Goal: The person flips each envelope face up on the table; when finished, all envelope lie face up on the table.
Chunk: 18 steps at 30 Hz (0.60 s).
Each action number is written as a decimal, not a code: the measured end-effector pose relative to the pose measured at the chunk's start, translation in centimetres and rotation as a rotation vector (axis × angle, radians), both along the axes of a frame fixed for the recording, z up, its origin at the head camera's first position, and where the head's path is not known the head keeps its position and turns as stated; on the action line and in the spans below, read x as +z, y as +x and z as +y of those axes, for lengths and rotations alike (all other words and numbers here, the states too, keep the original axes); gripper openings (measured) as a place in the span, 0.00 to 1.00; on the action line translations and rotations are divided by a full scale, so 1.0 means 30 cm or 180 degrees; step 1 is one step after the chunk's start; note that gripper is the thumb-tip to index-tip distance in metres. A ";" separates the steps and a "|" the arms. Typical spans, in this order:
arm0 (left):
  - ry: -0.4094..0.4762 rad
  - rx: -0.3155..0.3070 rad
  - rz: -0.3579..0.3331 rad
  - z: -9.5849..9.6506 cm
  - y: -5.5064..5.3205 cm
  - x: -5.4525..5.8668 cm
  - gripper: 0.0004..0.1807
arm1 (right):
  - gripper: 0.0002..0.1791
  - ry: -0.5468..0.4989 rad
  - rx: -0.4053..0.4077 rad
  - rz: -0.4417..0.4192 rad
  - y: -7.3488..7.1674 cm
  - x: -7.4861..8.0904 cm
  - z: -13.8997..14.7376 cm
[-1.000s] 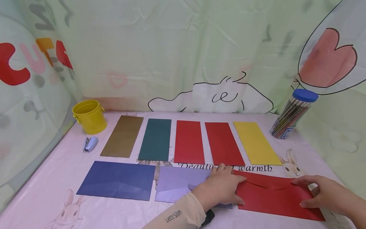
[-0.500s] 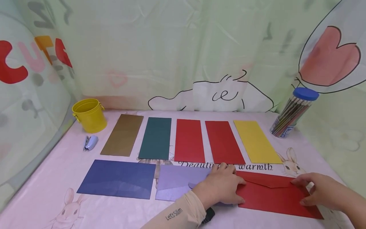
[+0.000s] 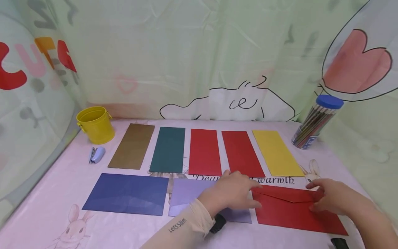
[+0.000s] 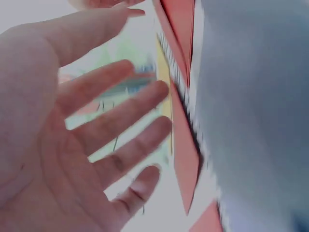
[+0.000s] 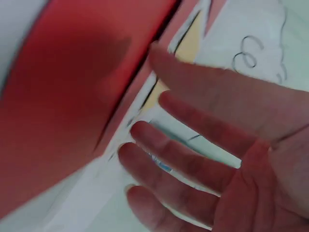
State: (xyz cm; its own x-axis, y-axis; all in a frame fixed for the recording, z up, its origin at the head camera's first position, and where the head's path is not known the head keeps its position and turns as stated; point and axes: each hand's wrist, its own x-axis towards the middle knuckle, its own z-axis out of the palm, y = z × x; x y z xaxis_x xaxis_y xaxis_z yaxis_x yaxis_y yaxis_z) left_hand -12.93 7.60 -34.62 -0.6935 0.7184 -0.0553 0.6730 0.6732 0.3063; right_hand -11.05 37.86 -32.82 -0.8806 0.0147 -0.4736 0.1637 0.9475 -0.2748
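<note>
A red envelope (image 3: 289,211) with a pointed flap lies crosswise at the front right of the table. My left hand (image 3: 231,192) hovers over the lavender envelope (image 3: 186,197), its fingers spread and bare in the left wrist view, thumb close to the red envelope's left edge. My right hand (image 3: 337,197) is over the red envelope's right end with fingers loosely bent. In the right wrist view the right fingers (image 5: 164,150) hold nothing, and the red envelope fills the left side. To the left lies a dark blue envelope (image 3: 125,194).
Behind stands a row of upright-laid envelopes: brown (image 3: 132,147), green (image 3: 168,149), two red, and yellow (image 3: 277,152). A yellow bucket (image 3: 96,126) and a small lilac stapler (image 3: 97,155) sit at the left. A blue-lidded tub of pencils (image 3: 315,122) stands back right.
Both hands have let go of the red envelope's ends and lifted slightly. The left hand has moved left and back; the right has shifted a little left and up. The envelopes keep their layout.
</note>
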 end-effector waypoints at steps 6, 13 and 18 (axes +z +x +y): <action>0.0506 0.0077 0.0026 -0.179 -0.071 0.032 0.25 | 0.36 -0.0012 0.0187 0.0525 -0.046 0.059 -0.165; 0.1006 0.0532 0.0052 -0.400 -0.132 0.050 0.23 | 0.35 -0.0172 0.0330 0.0687 -0.088 0.106 -0.383; 0.1219 0.0858 0.0122 -0.560 -0.163 0.034 0.28 | 0.35 -0.0330 0.0477 0.0956 -0.108 0.109 -0.552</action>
